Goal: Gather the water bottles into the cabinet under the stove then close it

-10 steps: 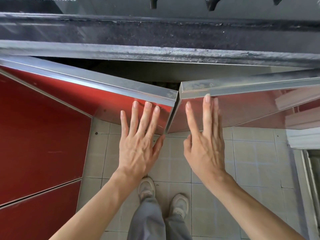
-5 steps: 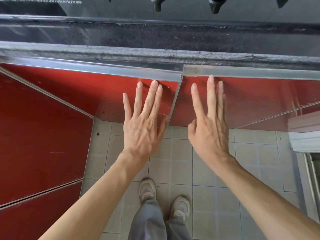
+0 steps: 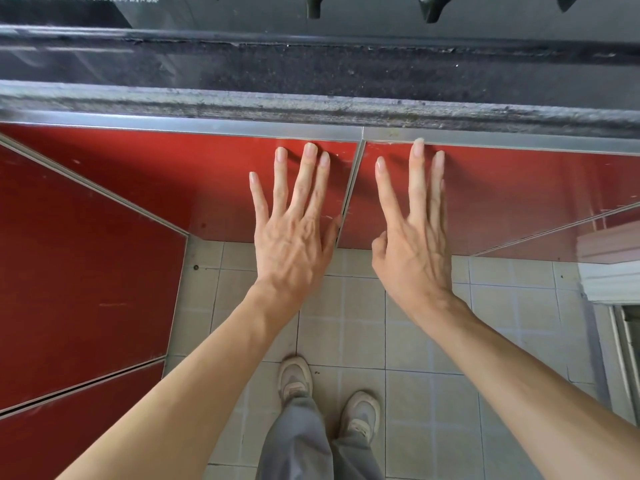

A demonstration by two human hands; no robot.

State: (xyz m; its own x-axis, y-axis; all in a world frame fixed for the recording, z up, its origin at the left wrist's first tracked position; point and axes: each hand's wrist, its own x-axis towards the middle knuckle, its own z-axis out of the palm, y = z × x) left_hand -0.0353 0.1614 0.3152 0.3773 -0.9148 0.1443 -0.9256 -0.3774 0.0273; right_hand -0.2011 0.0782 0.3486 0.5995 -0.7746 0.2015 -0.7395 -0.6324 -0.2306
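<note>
As both palms lie flat on the red cabinet doors, we're looking at the closing push! The left hand (image 3: pixel 294 242) spreads straight fingers on the left door (image 3: pixel 173 181), and the right hand (image 3: pixel 412 247) mirrors it on the right door (image 3: pixel 519 195). Each sits just beside the centre seam (image 3: pixel 350 188). That's the free edge, away from the hinges, where a press likely counts most. Neither hand grasps anything: the fingers are extended and only pressing.

Both doors look flush under the metal trim (image 3: pixel 207 128), top edges in line, with no dark gap showing. Water bottles? None in sight. My read is that they sit inside, behind these doors, but that's hidden. Above, the dark table edge (image 3: pixel 311 102) and the stove knobs (image 3: pixel 313 8) suggest this is the cabinet under the stove. I'd call the job all but done, with only letting go left.
</note>
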